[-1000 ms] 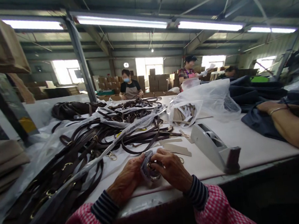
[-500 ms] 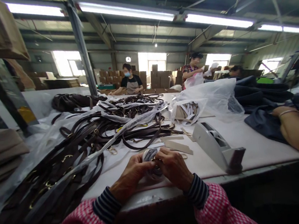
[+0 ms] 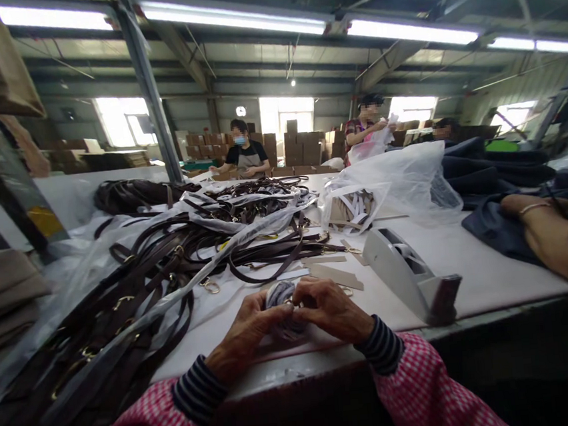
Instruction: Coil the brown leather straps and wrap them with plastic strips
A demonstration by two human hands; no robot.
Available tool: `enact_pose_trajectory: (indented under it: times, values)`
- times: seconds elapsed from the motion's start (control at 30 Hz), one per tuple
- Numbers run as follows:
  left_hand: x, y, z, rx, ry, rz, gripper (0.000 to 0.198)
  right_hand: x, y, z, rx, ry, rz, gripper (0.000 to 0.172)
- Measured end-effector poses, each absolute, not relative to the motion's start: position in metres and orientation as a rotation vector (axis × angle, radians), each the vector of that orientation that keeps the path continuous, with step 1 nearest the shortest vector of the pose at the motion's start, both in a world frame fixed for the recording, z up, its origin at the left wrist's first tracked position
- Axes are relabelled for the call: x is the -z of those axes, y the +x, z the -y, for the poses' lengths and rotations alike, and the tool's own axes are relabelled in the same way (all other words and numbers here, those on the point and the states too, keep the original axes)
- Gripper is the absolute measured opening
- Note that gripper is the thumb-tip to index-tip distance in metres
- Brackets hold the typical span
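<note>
My left hand [image 3: 243, 334] and my right hand [image 3: 331, 309] meet at the near edge of the white table [image 3: 470, 269]. Both are closed on a small coiled strap wrapped in thin plastic [image 3: 282, 310], held between the fingertips just above the table. A metal ring shows inside the wrap. To the left lies a big heap of dark brown leather straps [image 3: 169, 271] with brass clasps, partly covered by clear plastic sheets. Flat beige card strips [image 3: 337, 276] lie just beyond my right hand.
A grey tape dispenser [image 3: 411, 278] stands to the right of my hands. Behind it sits a clear plastic bag [image 3: 392, 186] with white strips. A co-worker's forearm [image 3: 547, 234] rests on dark fabric at the right. Two people work at the far end among cardboard boxes.
My hands have kept turning the wrapped strap, with the fingers shifted slightly over it. The view has tilted a little. The person at the far right has lifted a plastic bag.
</note>
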State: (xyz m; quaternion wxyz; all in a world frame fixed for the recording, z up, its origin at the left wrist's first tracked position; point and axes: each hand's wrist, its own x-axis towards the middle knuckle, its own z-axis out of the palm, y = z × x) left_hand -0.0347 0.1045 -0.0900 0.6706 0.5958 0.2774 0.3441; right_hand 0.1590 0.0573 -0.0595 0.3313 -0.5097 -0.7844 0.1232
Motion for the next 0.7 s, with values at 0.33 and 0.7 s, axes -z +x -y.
enact_pose_trajectory:
  times: [0.33,0.7]
  values:
    - [0.088,-0.036,-0.103,-0.776,1.384,-0.566,0.031,0.049,0.159,-0.059,-0.13,-1.499,2.19,0.017]
    - [0.095,-0.037,-0.103,-0.801,1.285,-0.552,0.035,0.043,0.134,-0.056,0.116,-1.628,2.415,0.016]
